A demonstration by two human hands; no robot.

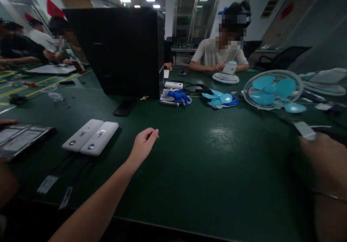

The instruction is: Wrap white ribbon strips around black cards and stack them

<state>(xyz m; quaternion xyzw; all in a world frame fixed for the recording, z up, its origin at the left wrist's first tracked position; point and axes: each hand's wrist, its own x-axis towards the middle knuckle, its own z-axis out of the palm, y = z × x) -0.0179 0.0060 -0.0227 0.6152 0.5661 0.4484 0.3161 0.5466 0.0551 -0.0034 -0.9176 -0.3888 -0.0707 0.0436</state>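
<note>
My left hand [143, 144] is just above or on the green table [189, 184], left of centre, its fingers curled and nothing visible in them. At the right edge my right hand [325, 158], smeared by motion, has its fingers closed at a white rectangular piece [305, 130] that juts out in front of it. Whether that piece is a tag or part of something larger cannot be told. Beyond the right hand stands a fan head [271, 89] with light blue blades and a white grille. Two white power banks [99, 139] with black cables lie left of my left hand.
A large black monitor [116, 50] stands at the back. Blue gloves [179, 96], loose light blue fan blades [218, 98] and a small blue cap [295, 108] lie behind. Across the table a person [217, 54] handles a white fan base [229, 70]. A dark-edged flat device [24, 137] is at left.
</note>
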